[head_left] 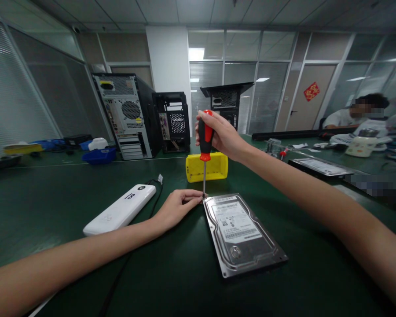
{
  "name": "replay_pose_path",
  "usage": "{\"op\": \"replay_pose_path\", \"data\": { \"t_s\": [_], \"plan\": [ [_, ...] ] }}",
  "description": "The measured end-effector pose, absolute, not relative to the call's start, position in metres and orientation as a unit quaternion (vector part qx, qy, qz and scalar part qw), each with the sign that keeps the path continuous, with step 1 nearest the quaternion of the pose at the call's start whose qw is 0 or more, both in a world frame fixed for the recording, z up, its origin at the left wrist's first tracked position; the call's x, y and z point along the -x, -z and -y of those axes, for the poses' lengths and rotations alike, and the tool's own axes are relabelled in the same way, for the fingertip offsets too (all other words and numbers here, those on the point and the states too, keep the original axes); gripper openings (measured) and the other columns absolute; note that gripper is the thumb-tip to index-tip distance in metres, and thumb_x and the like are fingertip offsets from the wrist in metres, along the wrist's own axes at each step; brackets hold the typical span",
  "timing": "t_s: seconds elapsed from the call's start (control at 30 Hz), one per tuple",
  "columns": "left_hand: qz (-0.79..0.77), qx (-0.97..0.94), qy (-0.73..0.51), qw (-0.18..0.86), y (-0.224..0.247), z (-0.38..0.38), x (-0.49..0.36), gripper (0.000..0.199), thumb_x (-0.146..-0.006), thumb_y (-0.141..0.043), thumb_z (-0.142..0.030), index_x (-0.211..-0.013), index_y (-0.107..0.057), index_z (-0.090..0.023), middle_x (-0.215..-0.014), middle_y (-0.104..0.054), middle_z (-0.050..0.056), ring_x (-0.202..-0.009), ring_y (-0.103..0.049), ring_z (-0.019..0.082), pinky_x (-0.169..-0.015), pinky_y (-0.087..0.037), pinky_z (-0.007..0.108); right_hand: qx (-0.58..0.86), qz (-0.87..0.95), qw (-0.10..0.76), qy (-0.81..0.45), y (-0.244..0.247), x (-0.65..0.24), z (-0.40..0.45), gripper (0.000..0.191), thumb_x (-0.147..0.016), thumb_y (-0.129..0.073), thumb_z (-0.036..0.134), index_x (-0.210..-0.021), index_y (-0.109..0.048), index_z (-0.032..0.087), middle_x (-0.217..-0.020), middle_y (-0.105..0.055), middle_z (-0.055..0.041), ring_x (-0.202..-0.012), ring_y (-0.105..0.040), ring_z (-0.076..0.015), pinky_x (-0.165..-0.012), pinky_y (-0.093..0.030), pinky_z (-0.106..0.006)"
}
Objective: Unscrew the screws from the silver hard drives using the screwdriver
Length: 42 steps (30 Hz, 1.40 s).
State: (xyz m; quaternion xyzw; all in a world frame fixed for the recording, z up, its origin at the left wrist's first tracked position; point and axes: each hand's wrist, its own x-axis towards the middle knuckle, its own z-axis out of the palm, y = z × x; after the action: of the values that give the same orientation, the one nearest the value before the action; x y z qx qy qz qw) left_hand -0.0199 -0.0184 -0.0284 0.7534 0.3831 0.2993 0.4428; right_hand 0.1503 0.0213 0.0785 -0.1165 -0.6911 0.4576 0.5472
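Right hand: grip closed around the handle of a screwdriver, held nearly upright, shaft downward. The hard drive lies flat on the table, label up, below this grip and mostly on its near side; its long axis runs from the far end toward the person, slanting rightward. The screwdriver's tip stands at the far-left corner; contact cannot be judged. Left hand: nearer to the drive, thumb and fingers almost together at that same corner; whether they pinch anything cannot be told.
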Motion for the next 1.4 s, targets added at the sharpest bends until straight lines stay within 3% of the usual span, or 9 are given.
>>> {"op": "replay_pose_path", "data": {
  "t_s": [0.2,0.37,0.5,0.7,0.9,1.0,1.23,1.4],
  "plan": [
    [-0.376,-0.754,-0.306,0.444,0.032,0.014,0.020,0.027,-0.084,-0.057,-0.023,-0.107,-0.065,-0.012,-0.106,-0.069,0.006,-0.099,-0.063,0.019,-0.087,-0.048,0.027,0.128,0.720,0.537,-0.420,-0.078,-0.150,-0.019,0.036,-0.077,-0.064,0.046,-0.086,-0.040,0.021,-0.069,-0.054,0.0046,-0.055,-0.055,-0.0087,-0.055,-0.051,-0.024],
    [-0.372,-0.756,-0.306,0.444,0.032,0.015,0.019,0.024,-0.084,-0.056,-0.021,-0.104,-0.067,-0.013,-0.105,-0.070,0.005,-0.099,-0.063,0.018,-0.088,-0.048,0.026,0.152,0.714,0.532,-0.429,-0.081,-0.150,-0.014,0.034,-0.082,-0.057,0.048,-0.087,-0.035,0.023,-0.069,-0.053,0.0052,-0.055,-0.055,-0.0097,-0.058,-0.052,-0.028],
    [-0.375,-0.756,-0.304,0.441,0.030,0.016,0.021,0.026,-0.084,-0.056,-0.022,-0.106,-0.066,-0.012,-0.107,-0.069,0.006,-0.100,-0.063,0.019,-0.088,-0.048,0.027,0.177,0.713,0.524,-0.431,-0.087,-0.155,-0.011,0.027,-0.085,-0.055,0.042,-0.088,-0.039,0.021,-0.074,-0.054,0.0020,-0.061,-0.058,-0.0121,-0.063,-0.054,-0.032],
    [-0.363,-0.760,-0.304,0.444,0.031,0.016,0.021,0.028,-0.083,-0.057,-0.025,-0.106,-0.066,-0.013,-0.108,-0.069,0.006,-0.101,-0.063,0.020,-0.090,-0.047,0.029,0.177,0.700,0.522,-0.455,-0.091,-0.156,-0.004,0.013,-0.092,-0.040,0.027,-0.097,-0.048,0.018,-0.081,-0.052,-0.0006,-0.068,-0.058,-0.0114,-0.069,-0.053,-0.030],
    [-0.354,-0.758,-0.311,0.451,0.035,0.014,0.021,0.027,-0.083,-0.057,-0.026,-0.105,-0.067,-0.013,-0.107,-0.069,0.007,-0.101,-0.063,0.021,-0.090,-0.047,0.030,0.116,0.677,0.580,-0.438,-0.080,-0.143,-0.006,0.020,-0.088,-0.051,0.041,-0.091,-0.045,0.022,-0.071,-0.046,0.0036,-0.056,-0.047,-0.0075,-0.050,-0.044,-0.020],
    [-0.353,-0.760,-0.314,0.447,0.036,0.013,0.022,0.027,-0.083,-0.058,-0.025,-0.105,-0.067,-0.013,-0.106,-0.069,0.007,-0.100,-0.063,0.021,-0.090,-0.047,0.031,0.094,0.666,0.585,-0.453,-0.078,-0.139,-0.005,0.024,-0.083,-0.059,0.039,-0.086,-0.042,0.022,-0.069,-0.046,0.0047,-0.053,-0.044,-0.0063,-0.047,-0.039,-0.019],
    [-0.355,-0.760,-0.312,0.446,0.035,0.014,0.022,0.025,-0.083,-0.057,-0.024,-0.104,-0.067,-0.014,-0.105,-0.070,0.007,-0.099,-0.063,0.021,-0.090,-0.047,0.030,0.136,0.655,0.593,-0.449,-0.079,-0.145,-0.005,0.028,-0.078,-0.063,0.041,-0.079,-0.046,0.019,-0.072,-0.051,0.0018,-0.060,-0.050,-0.0091,-0.056,-0.047,-0.022],
    [-0.356,-0.764,-0.310,0.440,0.033,0.014,0.021,0.025,-0.084,-0.055,-0.022,-0.105,-0.067,-0.013,-0.106,-0.069,0.007,-0.099,-0.063,0.020,-0.089,-0.047,0.030,0.126,0.634,0.596,-0.476,-0.080,-0.151,-0.013,0.025,-0.079,-0.062,0.039,-0.089,-0.057,0.016,-0.082,-0.054,-0.0006,-0.071,-0.055,-0.0113,-0.067,-0.052,-0.026]
  ]
}}
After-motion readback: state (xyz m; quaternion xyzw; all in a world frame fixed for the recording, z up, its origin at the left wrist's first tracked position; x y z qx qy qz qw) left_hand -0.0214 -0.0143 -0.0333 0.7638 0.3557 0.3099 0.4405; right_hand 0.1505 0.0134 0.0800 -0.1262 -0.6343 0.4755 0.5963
